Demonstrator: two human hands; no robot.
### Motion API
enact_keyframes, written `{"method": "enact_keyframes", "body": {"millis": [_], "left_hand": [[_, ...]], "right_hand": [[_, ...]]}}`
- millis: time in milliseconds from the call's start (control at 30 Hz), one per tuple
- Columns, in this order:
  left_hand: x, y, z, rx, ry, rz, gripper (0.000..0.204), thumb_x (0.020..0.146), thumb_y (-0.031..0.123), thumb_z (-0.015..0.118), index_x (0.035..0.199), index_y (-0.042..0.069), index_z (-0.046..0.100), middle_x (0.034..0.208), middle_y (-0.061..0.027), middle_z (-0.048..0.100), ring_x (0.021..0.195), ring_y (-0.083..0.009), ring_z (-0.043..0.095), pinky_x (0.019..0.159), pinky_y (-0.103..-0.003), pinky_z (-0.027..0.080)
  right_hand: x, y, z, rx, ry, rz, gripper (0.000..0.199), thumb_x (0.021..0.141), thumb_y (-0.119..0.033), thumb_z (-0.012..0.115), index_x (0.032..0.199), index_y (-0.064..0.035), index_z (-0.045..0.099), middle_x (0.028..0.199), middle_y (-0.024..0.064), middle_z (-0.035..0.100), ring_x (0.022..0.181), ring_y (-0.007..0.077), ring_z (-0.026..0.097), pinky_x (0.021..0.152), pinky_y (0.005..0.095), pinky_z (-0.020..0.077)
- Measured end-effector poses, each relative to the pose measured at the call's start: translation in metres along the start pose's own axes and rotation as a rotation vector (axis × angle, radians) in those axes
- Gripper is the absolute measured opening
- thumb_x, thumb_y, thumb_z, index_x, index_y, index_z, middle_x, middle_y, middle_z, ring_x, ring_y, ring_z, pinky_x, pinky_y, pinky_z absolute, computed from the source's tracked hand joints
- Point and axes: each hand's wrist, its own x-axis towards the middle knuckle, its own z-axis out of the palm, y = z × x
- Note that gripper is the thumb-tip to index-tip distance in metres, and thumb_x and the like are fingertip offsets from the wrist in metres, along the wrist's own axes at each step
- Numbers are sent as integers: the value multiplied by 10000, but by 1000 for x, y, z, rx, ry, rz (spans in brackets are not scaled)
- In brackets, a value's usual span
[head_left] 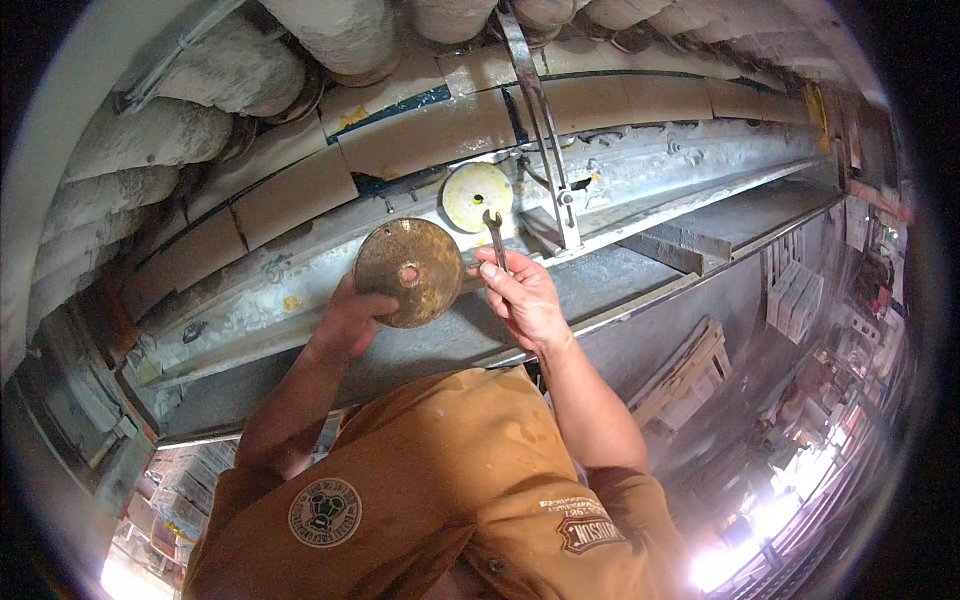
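My left hand [350,318] grips the lower left edge of a round brown metal disc [425,260], its thumb lying across the face. The disc has a hole at its middle and a worn, stained surface. In my right hand [527,305] an open-end wrench [496,238] stands upright between thumb and fingers, jaw at the top. A short dark piece shows between that hand and the disc; I cannot make out what it is. Just beyond the wrench, a pale yellow-white disc [465,200] with a small centre hole sits against the grey metal beam.
A slotted metal bar [545,130] comes down from above, bolted near the ledge [690,217]. Brown panels [420,135] line the back under large dusty rounded forms [240,75]. Below right lie a wooden pallet piece [690,375] and pale stacked blocks [795,300] on the floor.
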Motion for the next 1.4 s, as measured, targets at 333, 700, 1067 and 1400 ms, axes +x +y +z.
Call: {"method": "enact_keyframes", "body": {"millis": [333, 700, 1067, 1400], "left_hand": [[0, -7, -3, 95, -28, 52, 630, 671, 51, 651, 1272, -29, 482, 1198, -130, 605, 1100, -267, 594, 968, -413, 469], [-11, 16, 24, 566, 44, 19, 550, 673, 57, 598, 1215, -15, 535, 1107, -88, 640, 1031, -185, 600, 935, -345, 465], [-14, 11, 33, 684, 39, 88, 523, 690, 75, 604, 1199, -17, 529, 1090, -108, 638, 1011, -175, 601, 918, -349, 471], [-12, 9, 43, 870, 20, 236, 405, 736, 89, 574, 1130, -2, 546, 978, -138, 645, 914, -197, 620, 841, -354, 484]], "right_hand": [[3, 4, 9, -389, 140, -206, 207, 863, -141, 703, 1037, -38, 659, 816, -17, 643, 589, 16, 468, 527, 172, 388], [4, 7, 7, -957, 175, -520, 181, 803, -85, 721, 957, -16, 657, 816, 104, 676, 726, 196, 643, 660, 303, 511], [1, 3, 11, -1302, 152, -754, 133, 787, -100, 703, 872, -26, 633, 828, 154, 648, 745, 344, 636, 654, 392, 522], [7, 14, 22, -840, 364, -313, 311, 904, -278, 639, 806, 12, 587, 661, 99, 614, 574, 159, 554, 565, 309, 454]]}}
